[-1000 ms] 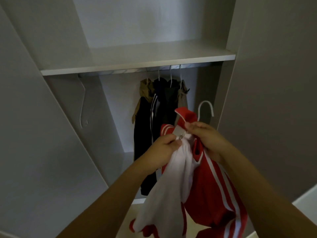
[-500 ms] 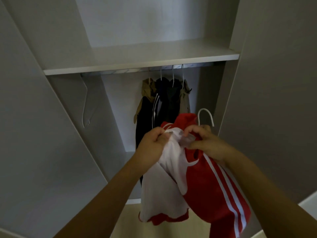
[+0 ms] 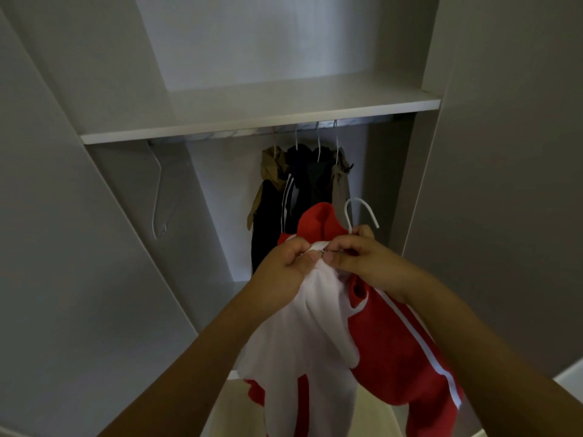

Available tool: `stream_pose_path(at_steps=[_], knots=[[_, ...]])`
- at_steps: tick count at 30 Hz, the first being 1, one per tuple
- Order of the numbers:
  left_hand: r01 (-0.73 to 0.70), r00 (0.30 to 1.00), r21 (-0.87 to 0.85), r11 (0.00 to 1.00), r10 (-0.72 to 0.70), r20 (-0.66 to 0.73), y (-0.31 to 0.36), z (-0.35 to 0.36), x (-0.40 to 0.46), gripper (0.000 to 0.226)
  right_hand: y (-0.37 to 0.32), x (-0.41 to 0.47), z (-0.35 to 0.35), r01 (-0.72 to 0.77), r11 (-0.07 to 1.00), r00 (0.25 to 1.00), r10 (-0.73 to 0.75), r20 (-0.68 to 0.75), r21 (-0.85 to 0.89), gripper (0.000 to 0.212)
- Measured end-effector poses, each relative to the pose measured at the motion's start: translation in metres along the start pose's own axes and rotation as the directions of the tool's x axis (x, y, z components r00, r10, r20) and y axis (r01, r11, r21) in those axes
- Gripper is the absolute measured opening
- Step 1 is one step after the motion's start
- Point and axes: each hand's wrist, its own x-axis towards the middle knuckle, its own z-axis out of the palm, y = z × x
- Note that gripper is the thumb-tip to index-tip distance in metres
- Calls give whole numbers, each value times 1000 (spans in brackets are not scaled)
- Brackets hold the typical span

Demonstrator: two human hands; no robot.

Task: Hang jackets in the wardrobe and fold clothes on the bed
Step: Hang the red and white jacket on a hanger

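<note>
Open wardrobe (image 3: 104, 279) fills the view, pale grey; one shelf (image 3: 258, 121) spans it, rail just under the shelf's front edge. Four dark and tan jackets (image 3: 299, 197) hang bunched toward the rail's right end; a bare hanger (image 3: 159, 197) hangs at its left end. Red-and-white jacket (image 3: 372, 339) held up in front of the opening, below the hung ones, draping down. White hanger hook (image 3: 359, 209) sticks up from its collar. Left hand (image 3: 284, 269) and right hand (image 3: 362, 257) meet at the collar, both curled, each pinching the fabric at a small metal zip piece (image 3: 322, 252).
</note>
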Motion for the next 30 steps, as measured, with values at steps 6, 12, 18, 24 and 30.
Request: stream_pose_path(at_steps=[6, 12, 18, 24, 30], knots=[[91, 995, 169, 981, -97, 25, -4, -1, 4, 22, 13, 12, 4, 131, 981, 971, -155, -179, -141, 18], [63, 977, 333, 941, -126, 171, -17, -26, -1, 29, 20, 15, -18, 20, 992, 949, -59, -310, -128, 17], [168, 896, 481, 861, -337, 290, -29, -51, -1, 9, 21, 10, -23, -26, 972, 935, 106, -338, 233, 22], [137, 958, 136, 981, -166, 233, -15, 11, -4, 28, 1, 18, -1, 19, 999, 982, -9, -188, 50, 29], [207, 908, 183, 961, -258, 331, -31, -15, -2, 28, 9, 14, 0, -43, 995, 962, 67, -267, 93, 15]])
